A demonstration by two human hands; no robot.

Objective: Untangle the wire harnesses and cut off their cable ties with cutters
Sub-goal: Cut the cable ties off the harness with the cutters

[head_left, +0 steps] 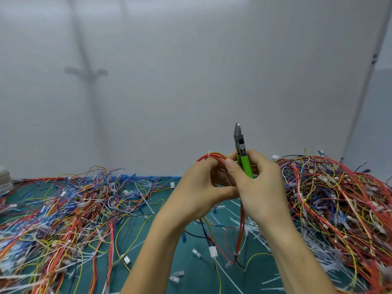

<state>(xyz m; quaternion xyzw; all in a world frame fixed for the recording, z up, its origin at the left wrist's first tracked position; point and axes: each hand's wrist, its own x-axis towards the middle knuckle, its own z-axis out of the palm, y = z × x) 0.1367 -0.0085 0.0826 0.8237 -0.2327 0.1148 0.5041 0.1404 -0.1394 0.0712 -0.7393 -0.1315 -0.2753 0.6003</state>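
Note:
Raised above the table, my left hand point(199, 187) grips a red and yellow wire harness point(212, 156) that loops over its fingers; a white cable tie point(209, 154) sits on the loop's top. The harness's wires hang down between both wrists to a white connector point(213, 251). My right hand point(261, 185) holds green-handled cutters point(240, 149), jaws closed and pointing up, and its thumb also presses on the harness. The two hands touch each other.
A green mat point(191, 262) covers the table. A spread of tangled wires point(63, 209) lies at the left, a taller heap point(339, 204) at the right. Cut white ties point(256, 230) and loose connectors litter the middle. A grey wall stands behind.

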